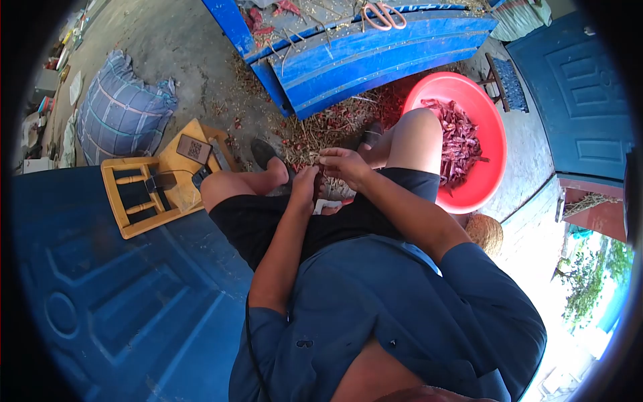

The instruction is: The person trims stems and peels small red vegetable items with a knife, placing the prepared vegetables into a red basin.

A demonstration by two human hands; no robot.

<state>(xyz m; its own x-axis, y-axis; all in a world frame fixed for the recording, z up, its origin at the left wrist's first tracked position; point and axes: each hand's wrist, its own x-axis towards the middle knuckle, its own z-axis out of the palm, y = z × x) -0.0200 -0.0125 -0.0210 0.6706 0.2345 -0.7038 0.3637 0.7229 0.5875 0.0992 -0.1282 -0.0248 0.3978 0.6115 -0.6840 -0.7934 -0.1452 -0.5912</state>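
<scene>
In front of my lap, my left hand [305, 187] is closed, with dark red dried chili peppers [319, 185] showing at its fingers. Close beside it, my right hand [343, 167] pinches with thumb and fingertips at the pale stem end above the peppers. How much of the stem the fingers cover is hard to make out. Something white [326, 205], perhaps paper or cloth, lies on my lap just below the hands. To the right of my knee a red plastic basin [493, 147] holds a heap of dried red chili peppers [459, 141].
A blue metal cart bed [382, 63] with pink-handled scissors [384, 16] stands ahead. Stems and scraps [311, 137] litter the floor between my feet. At left are a wooden chair [175, 157] bearing a phone [193, 149] and a stuffed plaid sack [127, 110]. Blue doors flank me.
</scene>
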